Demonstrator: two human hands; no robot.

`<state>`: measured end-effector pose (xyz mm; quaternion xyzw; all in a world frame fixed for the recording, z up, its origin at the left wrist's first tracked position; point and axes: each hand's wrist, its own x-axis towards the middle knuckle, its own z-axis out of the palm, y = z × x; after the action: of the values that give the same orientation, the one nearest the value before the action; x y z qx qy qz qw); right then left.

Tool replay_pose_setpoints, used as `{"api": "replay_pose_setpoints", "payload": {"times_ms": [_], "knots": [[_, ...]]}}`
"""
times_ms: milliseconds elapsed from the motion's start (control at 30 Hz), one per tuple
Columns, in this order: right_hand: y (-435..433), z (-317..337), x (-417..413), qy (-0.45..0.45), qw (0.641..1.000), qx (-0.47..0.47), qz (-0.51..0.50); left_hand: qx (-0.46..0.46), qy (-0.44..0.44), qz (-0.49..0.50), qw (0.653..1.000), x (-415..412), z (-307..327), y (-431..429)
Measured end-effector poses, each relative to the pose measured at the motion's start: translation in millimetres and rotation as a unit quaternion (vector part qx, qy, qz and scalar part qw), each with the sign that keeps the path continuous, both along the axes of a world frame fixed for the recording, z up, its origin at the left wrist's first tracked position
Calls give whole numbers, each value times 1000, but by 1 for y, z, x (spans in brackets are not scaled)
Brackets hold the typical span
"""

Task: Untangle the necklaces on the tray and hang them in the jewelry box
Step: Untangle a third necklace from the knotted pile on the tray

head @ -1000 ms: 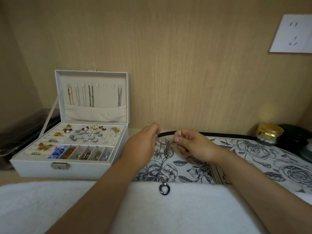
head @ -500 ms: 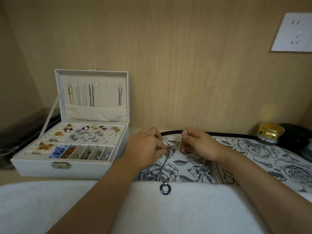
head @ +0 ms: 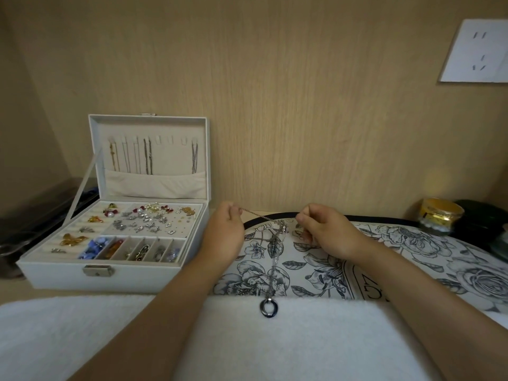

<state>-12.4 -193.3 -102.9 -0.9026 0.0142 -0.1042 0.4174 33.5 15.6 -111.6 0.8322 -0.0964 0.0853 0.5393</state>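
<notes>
Necklace point(head: 275, 257) at frame centre over floral tray point(head: 412, 243): top strand stretched left-right between both hands, the rest runs straight down to ring pendant point(head: 268, 307) on white towel point(head: 330, 339). Left hand point(head: 225, 235) and right hand point(head: 327, 232) curled, each pinching the chain. Jewelry box point(head: 110, 273) open, centre left

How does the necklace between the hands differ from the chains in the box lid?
The necklace is stretched between the left hand and right hand; the lid chains hang from hooks. The necklace shows a ring pendant; the lid chains' ends are tucked into a pocket. Both are thin chains.
</notes>
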Motion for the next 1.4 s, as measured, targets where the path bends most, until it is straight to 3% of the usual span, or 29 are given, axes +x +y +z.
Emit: {"api": "replay_pose_setpoints", "payload": {"times_ms": [67,133,200,267,333,433,500,567,767,900,1167,1400], "knots": [[-1,-1,1,-8,1000,-6,-23,125,-85,41,988,2,-2,2],[-2,-2,1,-21,999,-11,-44,266,-149,59,950,2,-3,2],[-2,-2,1,-27,998,-7,-56,390,-163,52,905,2,-3,1],[-1,1,0,-28,998,18,-45,454,-163,34,875,2,-4,1],[2,4,-1,-33,997,61,-23,431,-191,18,882,1,-3,0],[6,10,-4,-49,994,94,14,285,-252,-64,923,0,-4,-8],[10,14,-6,-59,991,114,38,176,-190,-171,951,-6,-5,-18],[13,19,-10,-68,986,139,56,117,-86,-251,957,-14,-5,-26],[6,13,-5,-80,989,122,18,-36,35,-236,970,-14,-3,-27],[-2,6,-2,-93,992,80,25,-64,43,-210,975,-15,-4,-25],[-5,10,-3,-115,990,-35,68,-35,13,-192,981,-10,-2,-22],[-1,14,-6,-35,990,-117,75,60,-47,-191,979,-7,-1,-15]]}}
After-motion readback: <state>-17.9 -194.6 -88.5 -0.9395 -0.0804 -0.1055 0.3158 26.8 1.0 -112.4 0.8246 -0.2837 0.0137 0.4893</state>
